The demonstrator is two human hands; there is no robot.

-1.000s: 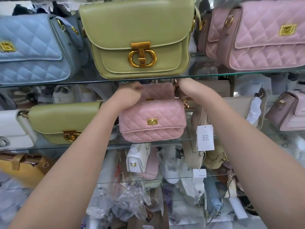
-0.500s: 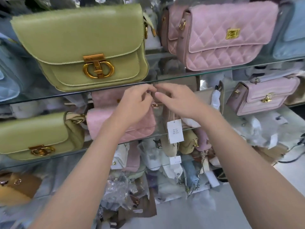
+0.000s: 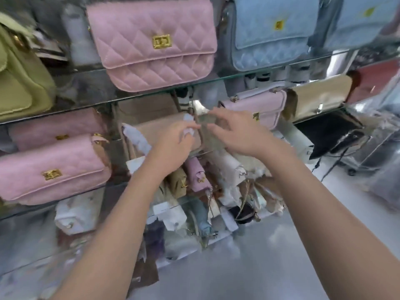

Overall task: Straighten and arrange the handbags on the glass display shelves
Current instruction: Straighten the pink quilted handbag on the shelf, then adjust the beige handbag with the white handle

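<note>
Both hands are at a beige handbag [image 3: 155, 128] on the middle glass shelf, under the upper glass shelf [image 3: 249, 73]. My left hand [image 3: 173, 146] pinches a piece of white wrapping paper [image 3: 187, 119] at the bag's right end. Beside it, my right hand [image 3: 236, 131] has thumb and forefinger around a blurred greyish piece at the top of the bag's strap [image 3: 201, 139]; whether it grips is unclear. A pink quilted bag [image 3: 49, 169] stands to the left, a pale pink bag [image 3: 266, 107] to the right.
On the upper shelf stand a green bag [image 3: 19, 83], a large pink quilted bag [image 3: 151, 46] and a blue quilted bag [image 3: 270, 33]. A gold bag [image 3: 318, 96], a dark red bag [image 3: 374, 79] and a black bag [image 3: 329, 133] lie right. Small bags with price tags [image 3: 168, 211] crowd below.
The view has swung right along the shelves. Both hands left the small pink quilted bag and moved right to the beige bag, where the left hand now pinches white paper.
</note>
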